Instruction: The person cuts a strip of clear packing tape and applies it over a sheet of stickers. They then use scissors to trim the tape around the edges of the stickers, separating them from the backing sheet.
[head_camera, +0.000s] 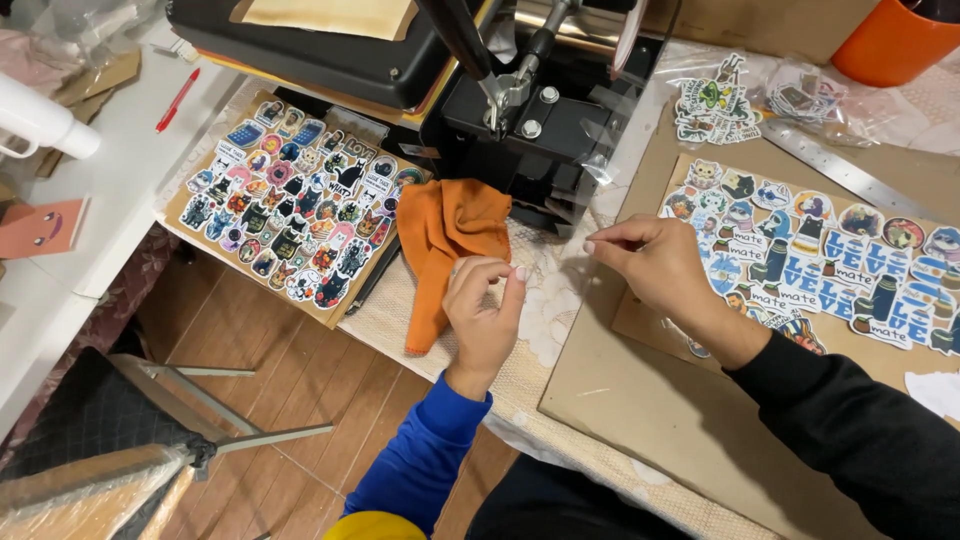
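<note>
Just in front of the black heat press (540, 130), your left hand (483, 312) and right hand (655, 265) each pinch a thin clear film (560, 262) (nearly invisible, likely flimsy and light), so grip its edges.

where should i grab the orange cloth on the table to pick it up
Take the orange cloth at its bunched upper part, coming from above. There the folds stand up and give the fingers something to pinch. The lower tail lies flat and hangs toward the table edge, next to the left hand, so it is harder to pinch.
</note>
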